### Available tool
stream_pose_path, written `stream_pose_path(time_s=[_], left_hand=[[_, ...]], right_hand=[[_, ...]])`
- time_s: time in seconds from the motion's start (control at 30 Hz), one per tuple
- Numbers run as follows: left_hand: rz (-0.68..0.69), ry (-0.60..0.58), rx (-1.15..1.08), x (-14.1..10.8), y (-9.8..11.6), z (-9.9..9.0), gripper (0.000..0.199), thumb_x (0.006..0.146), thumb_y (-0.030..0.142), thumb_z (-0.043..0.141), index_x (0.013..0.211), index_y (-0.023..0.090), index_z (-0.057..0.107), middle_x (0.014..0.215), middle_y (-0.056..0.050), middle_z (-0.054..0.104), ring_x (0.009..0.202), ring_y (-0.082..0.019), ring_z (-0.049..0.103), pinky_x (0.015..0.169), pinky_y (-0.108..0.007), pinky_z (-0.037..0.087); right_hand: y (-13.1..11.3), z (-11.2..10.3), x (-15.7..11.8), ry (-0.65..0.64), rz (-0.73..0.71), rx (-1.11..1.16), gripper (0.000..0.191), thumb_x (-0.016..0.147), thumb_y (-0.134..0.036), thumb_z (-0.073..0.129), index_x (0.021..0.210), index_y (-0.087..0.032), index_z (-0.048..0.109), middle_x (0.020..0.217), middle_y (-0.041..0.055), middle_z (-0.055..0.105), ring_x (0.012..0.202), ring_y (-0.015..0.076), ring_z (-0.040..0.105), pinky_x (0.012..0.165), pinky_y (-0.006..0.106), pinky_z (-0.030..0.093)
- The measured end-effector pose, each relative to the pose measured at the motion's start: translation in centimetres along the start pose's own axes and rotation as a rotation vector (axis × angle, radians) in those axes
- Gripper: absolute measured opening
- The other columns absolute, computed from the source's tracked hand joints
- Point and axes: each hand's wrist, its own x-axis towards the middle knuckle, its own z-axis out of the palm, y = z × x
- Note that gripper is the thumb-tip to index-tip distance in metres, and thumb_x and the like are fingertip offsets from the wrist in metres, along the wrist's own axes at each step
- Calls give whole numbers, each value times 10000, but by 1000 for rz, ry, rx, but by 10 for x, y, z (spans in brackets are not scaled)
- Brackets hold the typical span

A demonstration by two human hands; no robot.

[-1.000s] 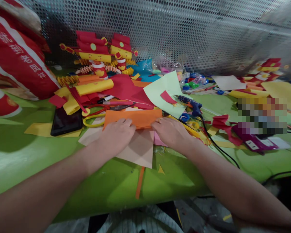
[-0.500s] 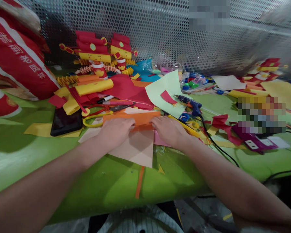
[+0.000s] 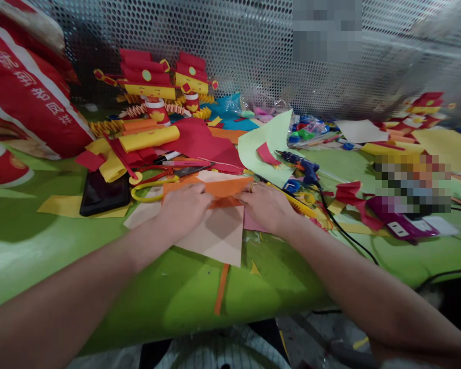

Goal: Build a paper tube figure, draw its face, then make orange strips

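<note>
An orange paper (image 3: 225, 190) spans the gap between my two hands, its near edge bent or folded. My left hand (image 3: 188, 207) grips its left part with curled fingers, and my right hand (image 3: 264, 205) pinches the right end. Under the orange paper lies a pale beige sheet (image 3: 215, 236), with a bit of pink paper (image 3: 253, 221) by my right wrist. Yellow-handled scissors (image 3: 148, 192) rest just left of my left hand. A light green sheet (image 3: 265, 133) with a red scrap on it curls up behind my right hand.
A black phone (image 3: 105, 193) lies at left. A blue glue gun (image 3: 301, 165) and its cord sit right of the green sheet. Paper figures (image 3: 148, 84) stand at the back near a red bag (image 3: 30, 82). A purple object (image 3: 403, 220) lies at right. An orange strip (image 3: 222, 289) lies in front.
Both hands have shifted slightly toward me, and the orange paper's near edge has changed its bend. The light green sheet has moved a little to the right.
</note>
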Motion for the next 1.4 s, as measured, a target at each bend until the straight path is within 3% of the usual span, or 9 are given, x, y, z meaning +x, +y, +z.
stream_pose_path(time_s=[0.33, 0.53, 0.67, 0.8, 0.9, 1.1, 1.23, 1.4], left_hand=[[64, -33, 159, -2, 8, -5, 191, 867, 235, 524, 905, 184, 704, 868, -97, 637, 833, -246, 591, 533, -297, 377], [40, -51, 166, -1, 8, -4, 209, 874, 178, 484, 945, 160, 679, 886, -102, 648, 873, -249, 592, 551, -298, 398], [11, -71, 127, -1, 6, -7, 249, 908, 229, 434, 971, 144, 659, 935, -102, 663, 907, -252, 596, 596, -313, 420], [61, -94, 152, -2, 5, -12, 180, 864, 156, 486, 895, 137, 662, 835, -87, 658, 847, -242, 605, 561, -305, 391], [108, -36, 198, -5, 5, -16, 192, 841, 86, 483, 859, 151, 662, 798, -72, 648, 799, -216, 598, 546, -298, 373], [236, 175, 245, -8, 10, -14, 209, 866, 135, 461, 831, 142, 667, 723, -79, 632, 746, -217, 585, 522, -314, 363], [302, 206, 235, -8, 14, -10, 244, 859, 95, 433, 881, 113, 675, 698, -90, 636, 717, -219, 576, 526, -319, 379], [261, 192, 257, -7, 11, -15, 231, 852, 113, 451, 820, 128, 679, 725, -102, 656, 764, -236, 583, 571, -330, 403]], right_hand=[[0, 3, 0, 44, -5, -6, 342, 895, -141, 406, 1037, -232, 704, 1056, 95, 669, 930, 241, 618, 761, 347, 466], [0, 2, -1, 53, -7, 11, 326, 894, -137, 398, 996, -206, 701, 1037, 102, 668, 921, 249, 617, 750, 342, 454], [2, -4, -3, 65, -10, 49, 285, 895, -158, 407, 954, -177, 686, 988, 107, 674, 925, 238, 613, 771, 330, 442], [5, -6, -6, 125, -67, 71, 221, 863, -176, 467, 914, -157, 681, 961, 111, 679, 912, 239, 609, 809, 344, 433], [6, -3, -6, 224, -94, 89, 191, 844, -191, 506, 888, -160, 689, 963, 107, 688, 888, 237, 609, 811, 352, 430], [-10, 2, -8, 431, -226, 59, 277, 881, -148, 445, 1015, -164, 687, 895, 82, 715, 857, 211, 606, 892, 358, 383], [-19, 2, -10, 466, -238, -23, 313, 881, -90, 390, 924, -147, 695, 771, 62, 715, 744, 182, 609, 991, 374, 292], [-15, 3, -9, 454, -206, -49, 336, 853, -61, 388, 826, -185, 698, 707, 24, 712, 670, 157, 604, 1028, 393, 239]])
